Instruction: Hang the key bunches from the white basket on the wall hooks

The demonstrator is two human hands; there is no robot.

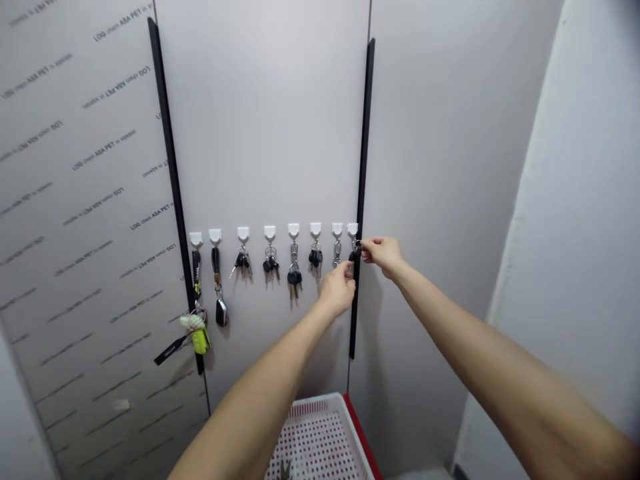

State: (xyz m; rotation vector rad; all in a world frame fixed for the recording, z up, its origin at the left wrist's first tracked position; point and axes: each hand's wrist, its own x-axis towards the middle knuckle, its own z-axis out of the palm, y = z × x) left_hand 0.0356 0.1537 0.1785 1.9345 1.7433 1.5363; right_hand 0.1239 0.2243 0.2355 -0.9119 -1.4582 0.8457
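Observation:
At the far right of a row of white hooks, a bunch of dark-headed keys (355, 255) hangs by the last white hook (353, 229). My right hand (384, 255) pinches this bunch near its ring from the right side. Just below and left, my left hand (337, 290) is closed, thumb and fingertips at the lower keys; its exact grip is partly hidden. Behind its fingers, a metal clasp (337, 250) hangs on the neighbouring hook, its lower part covered by the hand.
Several more key bunches hang leftward, including a black car key (221, 312) and a yellow-green fob (201, 340). Long black handles (367, 133) run down the grey cabinet doors (265, 120). A white perforated basket (320, 404), with metal pieces inside, sits below beside a red edge (361, 437).

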